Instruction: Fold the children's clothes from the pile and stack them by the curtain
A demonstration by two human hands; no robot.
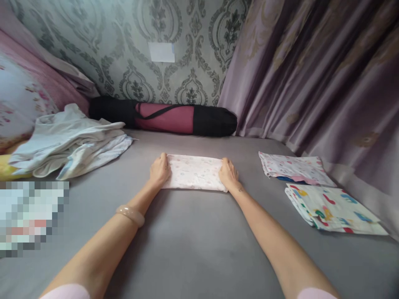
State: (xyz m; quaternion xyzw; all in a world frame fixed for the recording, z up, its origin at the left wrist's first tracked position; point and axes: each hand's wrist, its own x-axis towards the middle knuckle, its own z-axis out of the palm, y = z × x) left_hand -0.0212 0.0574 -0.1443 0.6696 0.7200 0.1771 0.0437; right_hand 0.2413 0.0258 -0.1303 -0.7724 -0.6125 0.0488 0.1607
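A folded pale pink cloth (195, 172) with a faint small print lies flat on the grey sheet (193, 232) in front of me. My left hand (160, 169) is closed on its left end, and a pale bangle (131, 215) circles that forearm. At the opposite end, my right hand (229, 172) grips the cloth's right edge with the fingers curled over it. The undersides of both hands are hidden.
Two folded printed cloths, one pinkish (296, 168) and one multicoloured (336, 207), lie at the right. Rumpled pale cloths (71, 141) are heaped at the left. A long black and maroon bag (165, 118) lies along the wall; purple curtains (280, 74) hang at right.
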